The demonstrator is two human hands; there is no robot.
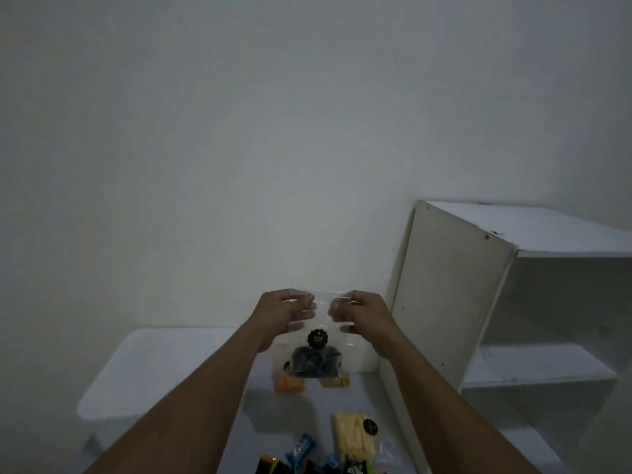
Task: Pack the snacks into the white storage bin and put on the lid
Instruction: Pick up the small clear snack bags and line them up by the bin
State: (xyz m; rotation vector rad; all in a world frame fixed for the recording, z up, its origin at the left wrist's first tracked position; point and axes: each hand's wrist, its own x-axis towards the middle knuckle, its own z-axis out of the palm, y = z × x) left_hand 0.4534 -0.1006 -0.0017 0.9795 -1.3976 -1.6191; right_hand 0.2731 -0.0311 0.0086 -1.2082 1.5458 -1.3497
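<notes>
I hold a clear plastic snack bag (313,362) up in the air with both hands. It has a round black label, dark pieces in the middle and orange pieces at the bottom. My left hand (285,311) pinches its top left corner, and my right hand (359,313) pinches the top right corner. The white storage bin (136,381) sits at the left with its lid on, partly behind my left arm. More snacks lie on the floor below: a bag of pale yellow sticks (354,436), a blue wrapped bar (301,448) and dark packets (273,466) at the frame's bottom edge.
A white shelf unit (513,302) stands at the right, close to my right arm, its shelves open toward me. A plain white wall fills the background.
</notes>
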